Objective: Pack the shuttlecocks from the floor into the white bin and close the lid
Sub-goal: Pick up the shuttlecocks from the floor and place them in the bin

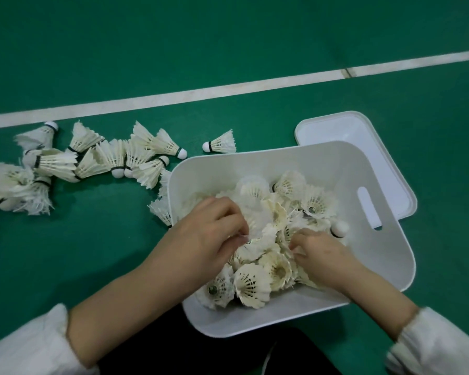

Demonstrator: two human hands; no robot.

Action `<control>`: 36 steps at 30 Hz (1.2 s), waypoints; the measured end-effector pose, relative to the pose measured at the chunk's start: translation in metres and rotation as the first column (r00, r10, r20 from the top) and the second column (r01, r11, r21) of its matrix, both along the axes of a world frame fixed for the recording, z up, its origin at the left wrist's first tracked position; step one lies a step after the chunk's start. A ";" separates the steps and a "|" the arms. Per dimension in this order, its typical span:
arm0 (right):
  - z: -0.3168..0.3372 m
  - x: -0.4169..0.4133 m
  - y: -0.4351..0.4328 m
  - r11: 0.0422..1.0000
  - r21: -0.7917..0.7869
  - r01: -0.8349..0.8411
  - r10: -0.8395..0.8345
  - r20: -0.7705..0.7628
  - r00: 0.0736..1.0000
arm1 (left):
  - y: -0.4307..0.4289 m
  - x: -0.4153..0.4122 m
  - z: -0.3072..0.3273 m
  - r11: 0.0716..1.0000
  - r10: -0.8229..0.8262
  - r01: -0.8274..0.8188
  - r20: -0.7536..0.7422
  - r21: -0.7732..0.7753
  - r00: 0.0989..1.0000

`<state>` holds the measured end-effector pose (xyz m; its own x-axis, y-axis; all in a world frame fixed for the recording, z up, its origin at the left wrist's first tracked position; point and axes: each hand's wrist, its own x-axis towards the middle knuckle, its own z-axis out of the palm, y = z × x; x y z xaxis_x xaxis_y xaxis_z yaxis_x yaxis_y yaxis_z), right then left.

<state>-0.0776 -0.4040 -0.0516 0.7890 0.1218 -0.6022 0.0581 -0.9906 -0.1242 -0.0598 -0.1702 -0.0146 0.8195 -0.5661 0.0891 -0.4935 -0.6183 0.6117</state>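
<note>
The white bin point(385, 255) stands on the green floor in front of me, holding several white feather shuttlecocks point(290, 209). Both my hands are inside it. My left hand point(209, 234) has curled fingers pinching the feathers of a shuttlecock in the pile. My right hand point(320, 253) likewise curls its fingers into the shuttlecocks beside it. Several more shuttlecocks point(98, 158) lie scattered on the floor to the left of the bin, and a single one point(221, 143) lies apart just behind it. The white lid point(347, 131) lies flat on the floor behind the bin's right side, partly hidden by it.
A white court line point(228, 90) crosses the green floor behind everything. Two shuttlecocks point(163, 207) lie tight against the bin's left wall. My dark trousers point(173, 347) are below the bin's near edge.
</note>
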 end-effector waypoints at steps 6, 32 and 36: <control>0.055 -0.002 0.009 0.916 0.399 0.043 -0.211 0.388 0.897 | -0.003 0.004 0.000 0.999 -0.008 0.009 0.028 -0.032 1.000; 0.023 0.004 0.002 0.974 0.053 0.222 -0.218 -0.074 0.973 | 0.122 0.035 -0.048 0.872 0.479 -0.438 -0.197 0.218 0.855; 0.051 0.008 0.007 0.980 0.046 0.192 -0.194 0.046 0.980 | 0.118 0.035 -0.078 0.884 0.446 -0.386 -0.226 0.265 0.866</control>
<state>-0.0691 -0.3968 -0.0008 0.8289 -0.0117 -0.5592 -0.1266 -0.9777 -0.1673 -0.0251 -0.0526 -0.0924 0.9565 -0.1478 -0.2515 0.0052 -0.8534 0.5213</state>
